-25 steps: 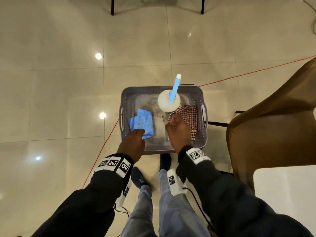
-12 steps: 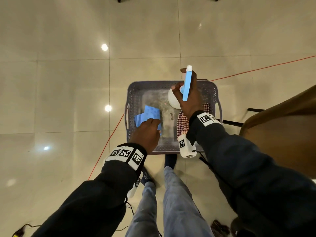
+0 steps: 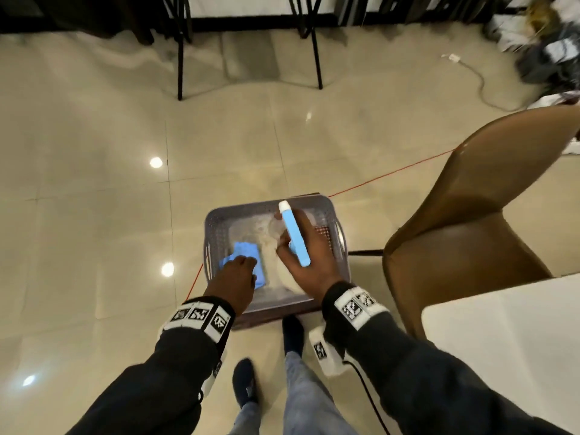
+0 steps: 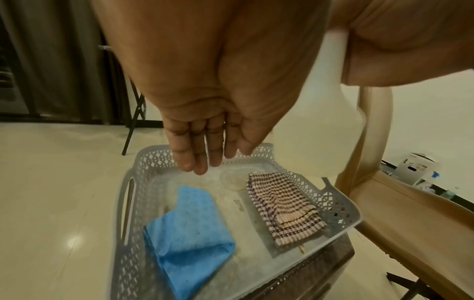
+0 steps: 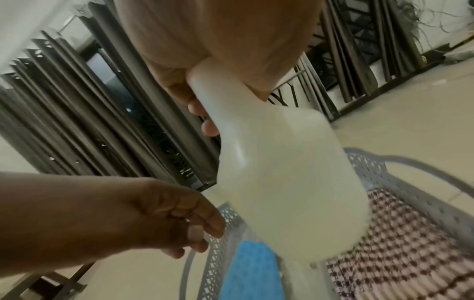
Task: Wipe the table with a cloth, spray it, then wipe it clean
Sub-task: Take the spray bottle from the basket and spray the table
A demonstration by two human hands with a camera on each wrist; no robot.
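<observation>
Pointing away, upright spray bottle

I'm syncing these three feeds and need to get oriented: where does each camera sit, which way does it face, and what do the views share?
Head: worn on the head, facing down at the grey perforated plastic basket on the floor; shows both sleeves, legs, left hand and right hand.
Left wrist: looks along the open left hand onto the folded blue cloth and brown checked cloth.
Right wrist: looks along the right hand gripping the white plastic spray bottle.
Shared: all three show the basket, blue cloth and bottle.
</observation>
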